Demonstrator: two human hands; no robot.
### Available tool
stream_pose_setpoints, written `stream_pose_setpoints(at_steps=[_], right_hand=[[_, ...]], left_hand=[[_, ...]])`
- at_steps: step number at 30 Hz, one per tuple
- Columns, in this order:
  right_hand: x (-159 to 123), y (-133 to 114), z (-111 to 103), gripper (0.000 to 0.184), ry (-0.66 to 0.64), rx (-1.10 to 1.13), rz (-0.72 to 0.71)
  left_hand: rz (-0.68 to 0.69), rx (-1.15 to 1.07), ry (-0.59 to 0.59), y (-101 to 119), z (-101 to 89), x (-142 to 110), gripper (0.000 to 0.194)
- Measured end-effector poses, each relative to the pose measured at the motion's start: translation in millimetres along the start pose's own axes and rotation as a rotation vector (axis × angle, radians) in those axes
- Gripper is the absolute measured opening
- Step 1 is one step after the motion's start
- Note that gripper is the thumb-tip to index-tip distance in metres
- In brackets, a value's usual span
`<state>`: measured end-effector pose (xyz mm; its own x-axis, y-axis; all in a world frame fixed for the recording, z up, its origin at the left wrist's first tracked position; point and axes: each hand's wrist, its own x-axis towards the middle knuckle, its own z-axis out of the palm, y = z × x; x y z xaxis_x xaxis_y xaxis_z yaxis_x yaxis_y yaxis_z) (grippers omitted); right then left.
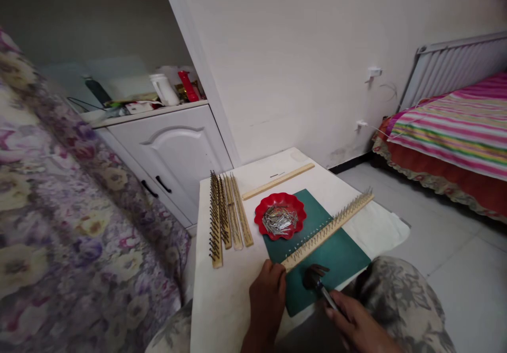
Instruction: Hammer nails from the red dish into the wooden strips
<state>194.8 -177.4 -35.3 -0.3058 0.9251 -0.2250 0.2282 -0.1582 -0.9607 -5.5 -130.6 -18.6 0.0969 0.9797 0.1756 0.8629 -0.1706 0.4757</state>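
My left hand [266, 297] rests closed on the near end of a wooden strip studded with nails [330, 227], which lies slanted across a green mat [340, 255]. My right hand [356, 324] is wrapped round the handle of a small dark hammer [315, 279], whose head hovers just over the mat beside the strip's near end. A red scalloped dish [262, 211] holding several loose nails sits on the mat's far left corner.
Several finished nail strips [224, 217] lie side by side on the white table [225, 300], with a bare wooden strip [279, 180] behind the dish. A floral sofa stands left, a white cabinet [174, 152] behind, a striped bed [455, 131] right.
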Motion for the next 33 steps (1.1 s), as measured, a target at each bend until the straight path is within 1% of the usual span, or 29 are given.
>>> stream_pose_setpoints(at_steps=[5, 13, 17, 20, 23, 28, 33], right_hand=[[-1, 1, -1, 0.046, 0.013, 0.012, 0.009], [0, 1, -1, 0.042, 0.003, 0.026, 0.015], [0, 2, -2, 0.045, 0.003, 0.006, -0.003], [0, 1, -2, 0.044, 0.006, -0.020, -0.016], [1, 0, -2, 0.042, 0.020, -0.052, -0.036], [4, 2, -3, 0.037, 0.019, -0.095, -0.110], [3, 0, -1, 0.036, 0.060, -0.075, -0.096]], left_hand=[[-0.013, 0.067, -0.026, -1, 7.6, 4, 0.021], [-0.004, 0.055, -0.020, 1, 9.6, 7, 0.022], [-0.007, 0.056, -0.030, 3, 10.2, 11, 0.020], [-0.004, 0.028, -0.019, 5, 10.4, 14, 0.019], [-0.016, -0.049, -0.006, 6, 12.4, 16, 0.018], [-0.058, -0.132, 0.025, 6, 20.9, 18, 0.018], [-0.086, -0.133, 0.045, 5, 27.1, 19, 0.019]])
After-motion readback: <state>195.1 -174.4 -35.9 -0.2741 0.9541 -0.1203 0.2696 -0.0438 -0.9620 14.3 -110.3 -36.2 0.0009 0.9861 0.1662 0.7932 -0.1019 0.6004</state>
